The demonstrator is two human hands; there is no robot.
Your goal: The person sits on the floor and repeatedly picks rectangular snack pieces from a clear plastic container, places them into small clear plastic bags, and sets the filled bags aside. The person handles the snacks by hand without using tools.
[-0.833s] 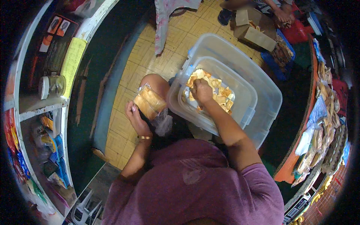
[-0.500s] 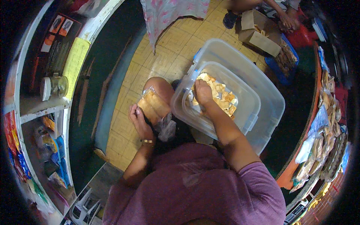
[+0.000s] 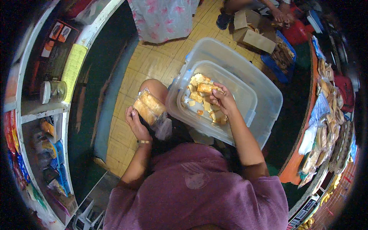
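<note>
My left hand is closed on a clear plastic bag of golden-brown bread pieces, held beside my bare knee. The bag's loose end hangs crumpled toward my lap. Over a large translucent plastic tub, my right hand pinches a browned piece of bread between thumb and fingers. Below it, several more pale and toasted bread pieces lie scattered on the tub's bottom.
An open cardboard box and a blue tray of brown pieces stand beyond the tub, near another person's hands. Shelves line the left. Packaged goods cover an orange-edged counter at right. A floral cloth hangs ahead.
My right hand has risen from the bread pieces and moved right, now with one piece in its fingers. My left hand still holds the bag, tilted slightly differently.
</note>
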